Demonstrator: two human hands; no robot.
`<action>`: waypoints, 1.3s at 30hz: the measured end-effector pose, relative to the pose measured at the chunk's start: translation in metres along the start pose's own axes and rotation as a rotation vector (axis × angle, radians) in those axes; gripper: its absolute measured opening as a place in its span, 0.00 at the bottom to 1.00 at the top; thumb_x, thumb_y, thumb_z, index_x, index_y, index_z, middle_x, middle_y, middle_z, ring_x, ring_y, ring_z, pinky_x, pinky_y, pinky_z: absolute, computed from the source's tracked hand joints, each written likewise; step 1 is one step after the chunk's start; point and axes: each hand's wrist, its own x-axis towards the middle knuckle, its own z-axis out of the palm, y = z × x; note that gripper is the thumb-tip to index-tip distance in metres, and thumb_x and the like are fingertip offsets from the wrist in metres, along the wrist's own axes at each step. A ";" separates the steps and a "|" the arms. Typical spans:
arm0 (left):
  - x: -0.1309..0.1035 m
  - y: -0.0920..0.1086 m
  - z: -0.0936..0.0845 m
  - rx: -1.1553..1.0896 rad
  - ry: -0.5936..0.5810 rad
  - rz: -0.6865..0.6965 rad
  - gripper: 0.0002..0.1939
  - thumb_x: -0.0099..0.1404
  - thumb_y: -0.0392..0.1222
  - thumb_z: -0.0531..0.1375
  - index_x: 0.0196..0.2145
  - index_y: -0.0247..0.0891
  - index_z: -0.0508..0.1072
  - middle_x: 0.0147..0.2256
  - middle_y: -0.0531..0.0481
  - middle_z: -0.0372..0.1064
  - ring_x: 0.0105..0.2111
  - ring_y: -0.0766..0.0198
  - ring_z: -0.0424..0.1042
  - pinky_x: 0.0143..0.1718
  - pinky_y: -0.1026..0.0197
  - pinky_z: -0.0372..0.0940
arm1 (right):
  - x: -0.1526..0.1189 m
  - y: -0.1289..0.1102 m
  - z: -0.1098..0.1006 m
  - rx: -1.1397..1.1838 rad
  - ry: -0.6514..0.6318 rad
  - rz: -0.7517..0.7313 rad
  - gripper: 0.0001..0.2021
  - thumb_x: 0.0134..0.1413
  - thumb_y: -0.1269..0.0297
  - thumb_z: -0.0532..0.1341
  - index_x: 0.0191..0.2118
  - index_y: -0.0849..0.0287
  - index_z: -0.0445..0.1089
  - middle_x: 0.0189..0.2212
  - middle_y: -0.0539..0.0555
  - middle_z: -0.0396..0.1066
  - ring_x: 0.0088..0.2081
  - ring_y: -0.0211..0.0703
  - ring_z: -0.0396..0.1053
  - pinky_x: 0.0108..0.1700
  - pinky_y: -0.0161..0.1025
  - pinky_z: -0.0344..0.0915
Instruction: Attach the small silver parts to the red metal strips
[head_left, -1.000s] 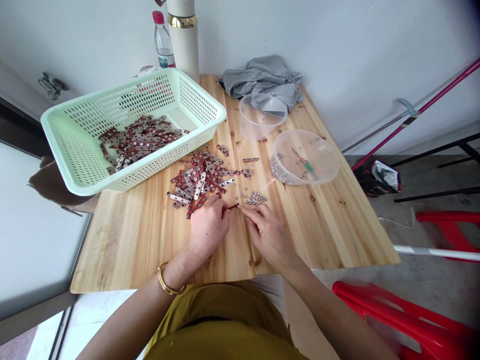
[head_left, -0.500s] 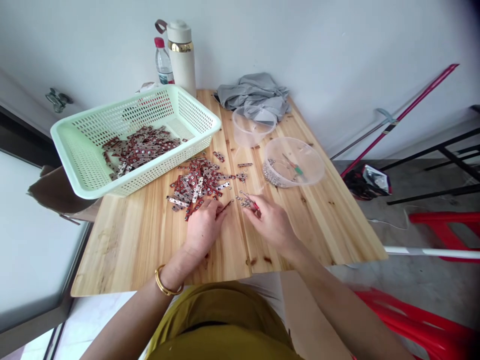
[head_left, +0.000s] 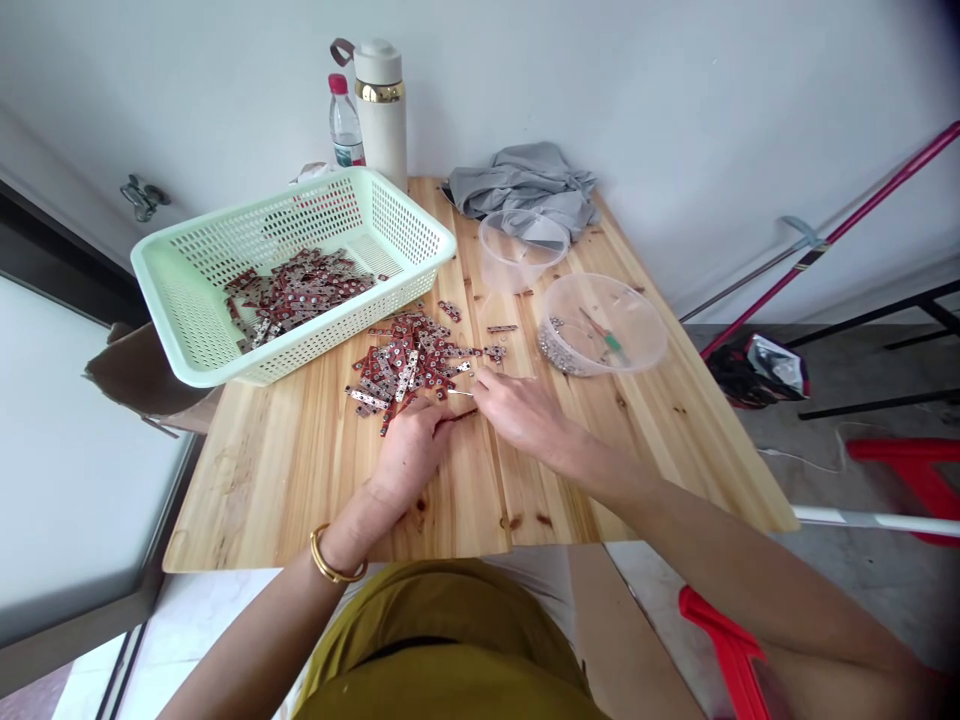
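Note:
My left hand (head_left: 414,437) is closed on a narrow dark red-brown strip (head_left: 464,414), which sticks out past the fingertips just above the wooden table. My right hand (head_left: 517,408) is closed too, gripping a thin metal-tipped tool (head_left: 459,392) whose bright tip reaches left over the strip's side; its exact kind is unclear. Behind my left hand lies a pile of reddish-brown strips (head_left: 405,360) with metal pieces in them, a few turned silver side up. The small metal pieces near my right hand are now mostly hidden by it.
A pale green perforated basket (head_left: 300,360) with more strips stands at the left. Two clear plastic tubs (head_left: 646,340) sit to the right, the nearer holding small metal parts and a green-handled tool (head_left: 613,345). Behind are a grey cloth (head_left: 525,180), white flask (head_left: 384,130) and plastic bottle (head_left: 346,130).
My right hand has moved left and slightly away from me, bringing the tool's tip from the small metal pieces towards the strip. The view has shifted slightly; my left hand keeps its hold.

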 end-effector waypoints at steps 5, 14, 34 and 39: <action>0.000 0.002 -0.002 0.001 -0.009 -0.006 0.12 0.63 0.29 0.58 0.38 0.40 0.79 0.35 0.49 0.74 0.36 0.62 0.72 0.41 0.61 0.66 | 0.011 0.000 -0.005 -0.084 -0.043 -0.136 0.15 0.59 0.78 0.49 0.45 0.68 0.70 0.44 0.65 0.70 0.37 0.47 0.72 0.35 0.39 0.66; 0.001 0.005 -0.002 0.038 -0.011 -0.042 0.10 0.63 0.31 0.59 0.37 0.38 0.79 0.35 0.47 0.74 0.37 0.61 0.72 0.42 0.60 0.66 | 0.014 0.022 0.004 0.343 0.128 -0.093 0.08 0.59 0.69 0.57 0.36 0.59 0.74 0.38 0.54 0.71 0.36 0.39 0.70 0.37 0.35 0.61; 0.005 0.010 -0.003 0.045 -0.027 -0.077 0.10 0.64 0.32 0.58 0.38 0.41 0.79 0.36 0.49 0.74 0.37 0.63 0.72 0.42 0.62 0.66 | -0.002 0.000 0.014 0.304 0.097 0.015 0.09 0.60 0.70 0.54 0.34 0.58 0.72 0.35 0.52 0.67 0.33 0.38 0.65 0.32 0.35 0.55; 0.005 0.010 -0.002 0.047 -0.028 -0.095 0.10 0.65 0.33 0.58 0.39 0.40 0.79 0.36 0.48 0.74 0.37 0.62 0.73 0.42 0.62 0.66 | -0.008 -0.010 0.011 0.153 0.086 0.042 0.12 0.62 0.73 0.50 0.36 0.61 0.71 0.36 0.55 0.67 0.31 0.38 0.65 0.30 0.37 0.55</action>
